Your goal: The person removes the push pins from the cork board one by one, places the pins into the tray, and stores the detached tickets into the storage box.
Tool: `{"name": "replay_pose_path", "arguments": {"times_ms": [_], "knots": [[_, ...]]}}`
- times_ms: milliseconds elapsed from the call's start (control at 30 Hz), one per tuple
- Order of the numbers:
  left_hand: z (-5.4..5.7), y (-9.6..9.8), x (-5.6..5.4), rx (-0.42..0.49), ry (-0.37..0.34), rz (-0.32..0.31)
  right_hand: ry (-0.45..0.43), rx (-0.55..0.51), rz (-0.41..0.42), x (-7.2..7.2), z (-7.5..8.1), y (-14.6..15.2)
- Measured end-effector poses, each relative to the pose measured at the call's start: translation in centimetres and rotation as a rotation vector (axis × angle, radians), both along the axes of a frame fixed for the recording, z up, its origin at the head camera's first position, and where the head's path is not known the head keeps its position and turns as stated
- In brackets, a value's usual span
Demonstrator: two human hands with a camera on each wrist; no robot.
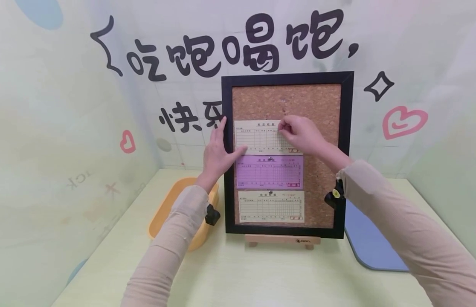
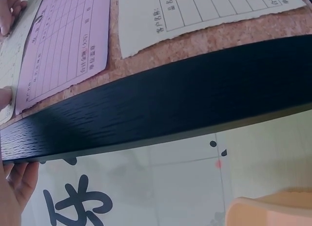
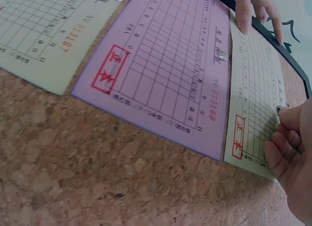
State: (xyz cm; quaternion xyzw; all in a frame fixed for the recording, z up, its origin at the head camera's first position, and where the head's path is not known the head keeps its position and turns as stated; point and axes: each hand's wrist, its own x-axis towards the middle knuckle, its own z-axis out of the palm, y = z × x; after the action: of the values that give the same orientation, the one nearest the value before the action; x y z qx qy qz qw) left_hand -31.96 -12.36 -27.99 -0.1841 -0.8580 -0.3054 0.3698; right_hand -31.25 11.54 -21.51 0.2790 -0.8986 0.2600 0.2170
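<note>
A black-framed cork board (image 1: 321, 179) stands upright, with three printed receipt slips in a column. My left hand (image 1: 218, 154) holds the board's left edge, its thumb on the top cream slip (image 1: 245, 138) and its fingers at the frame's outer side. Near the upper middle of that slip, my right hand (image 1: 301, 134) pinches a small silvery thumbtack (image 3: 279, 109), mostly hidden by the fingertips. Below it lie a purple slip (image 1: 269, 175) and another cream slip (image 1: 271, 209). Each of these has a silver thumbtack (image 3: 222, 55) at its top middle.
The board rests on a small wooden easel (image 1: 282, 239) on the pale table (image 1: 268, 277). Left of it sits a yellow-orange tray (image 1: 157, 213); a blue mat (image 1: 370, 243) lies to the right. Behind is a wall (image 1: 184, 94) with black lettering.
</note>
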Motion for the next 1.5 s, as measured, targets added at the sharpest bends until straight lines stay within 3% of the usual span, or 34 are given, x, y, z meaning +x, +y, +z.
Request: {"name": "replay_pose_path", "arguments": {"times_ms": [567,700,967,1167,1333,1500], "knots": [[1.2,-1.3,-0.2,-0.116,-0.035,-0.035,0.029,-0.007,-0.001,0.7,-1.7,1.6],[1.9,-1.7,-0.3,-0.171,-0.001,-0.020,0.028,-0.004,-0.004,0.7,-1.8,1.5],[3.9,-1.9,-0.5,-0.259,0.126,0.012,0.017,0.005,-0.029,0.9,-1.9,1.5],[5.9,-2.0,-0.3,-0.405,0.215,0.061,0.014,0.023,-0.031,0.9,-1.7,1.4],[7.3,-1.4,-0.1,-0.511,0.174,0.051,0.011,0.023,-0.035,0.8,-1.7,1.4],[7.7,-0.9,-0.1,-0.522,0.140,0.045,0.014,0.025,-0.024,0.8,-1.8,1.5]]}}
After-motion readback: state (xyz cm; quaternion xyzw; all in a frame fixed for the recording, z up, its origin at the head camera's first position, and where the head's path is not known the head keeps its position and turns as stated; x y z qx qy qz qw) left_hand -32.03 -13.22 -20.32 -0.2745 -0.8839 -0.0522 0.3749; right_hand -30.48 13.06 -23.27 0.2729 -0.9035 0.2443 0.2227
